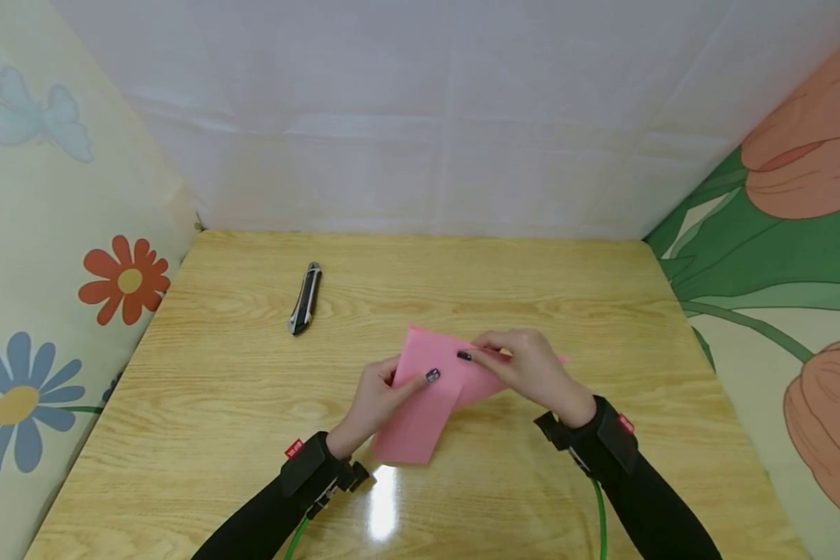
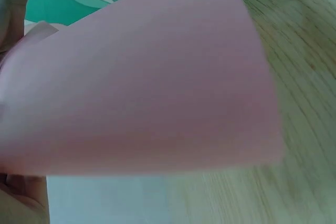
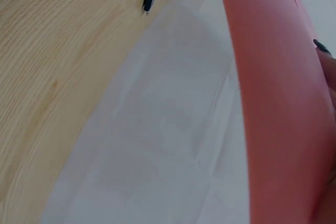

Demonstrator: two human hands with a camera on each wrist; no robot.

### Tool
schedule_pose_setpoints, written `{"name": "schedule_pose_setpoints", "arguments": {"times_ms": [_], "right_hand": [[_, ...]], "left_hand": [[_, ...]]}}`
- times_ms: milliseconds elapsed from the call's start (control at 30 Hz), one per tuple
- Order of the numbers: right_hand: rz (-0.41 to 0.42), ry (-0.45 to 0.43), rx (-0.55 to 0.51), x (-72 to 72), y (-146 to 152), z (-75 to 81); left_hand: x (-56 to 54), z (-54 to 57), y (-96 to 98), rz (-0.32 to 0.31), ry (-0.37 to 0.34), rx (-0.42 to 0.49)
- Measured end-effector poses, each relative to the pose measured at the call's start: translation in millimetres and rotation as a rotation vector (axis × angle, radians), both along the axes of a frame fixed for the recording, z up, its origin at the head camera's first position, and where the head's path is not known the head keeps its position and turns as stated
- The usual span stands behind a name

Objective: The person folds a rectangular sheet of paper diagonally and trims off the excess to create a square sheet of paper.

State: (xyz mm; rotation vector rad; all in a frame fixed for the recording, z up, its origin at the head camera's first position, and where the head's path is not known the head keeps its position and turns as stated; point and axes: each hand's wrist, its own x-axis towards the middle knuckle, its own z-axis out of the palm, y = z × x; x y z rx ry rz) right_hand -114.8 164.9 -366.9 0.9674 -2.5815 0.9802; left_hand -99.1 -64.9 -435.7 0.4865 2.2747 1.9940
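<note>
Both hands hold a folded sheet of pink paper [image 1: 420, 416] above the front middle of the table. At the paper's left edge my left hand [image 1: 385, 393] pinches it, thumb on top and the other fingers behind. My right hand [image 1: 525, 365] grips the upper right part, where one flap slants off to the right. The paper fills much of the left wrist view, a broad pink face [image 2: 157, 87] with a blurred edge. In the right wrist view the pink sheet [image 3: 283, 98] curves past dark-nailed fingers [image 3: 326, 61]. Fingers behind the paper are largely hidden.
A black and silver utility knife [image 1: 305, 299] lies on the wooden table [image 1: 203, 389], back left of the hands. White cloth [image 1: 420, 117] hangs behind the table's far edge. Flower-patterned cloths flank both sides. Green cables run from both wrist cameras.
</note>
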Motion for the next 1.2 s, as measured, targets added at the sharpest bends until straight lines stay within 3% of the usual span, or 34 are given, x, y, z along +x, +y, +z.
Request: {"name": "schedule_pose_setpoints", "arguments": {"times_ms": [167, 400, 467, 900, 1000, 1133, 1200], "right_hand": [[0.042, 0.088, 0.008, 1.4, 2, 0.5], [0.099, 0.141, 0.017, 4.4, 3, 2.1], [0.108, 0.137, 0.012, 5.1, 3, 3.1], [0.111, 0.133, 0.005, 7.7, 2, 2.7], [0.117, 0.198, 0.008, 8.0, 2, 1.9], [0.128, 0.318, -0.005, 8.8, 4, 2.0], [0.150, 0.330, -0.008, 9.3, 6, 3.4]], "left_hand": [[-2.8, 5.9, -5.3, -0.056, 0.043, -0.063], [-11.2, 25.5, -11.2, 0.015, 0.269, -0.074], [-12.1, 27.6, -12.4, 0.022, 0.302, -0.066], [-11.2, 26.2, -12.1, 0.045, 0.350, -0.004], [-10.7, 26.9, -13.2, -0.029, 0.351, -0.022], [-10.4, 27.0, -14.2, -0.190, 0.331, -0.071], [-10.6, 25.8, -13.9, -0.219, 0.341, -0.083]]}}
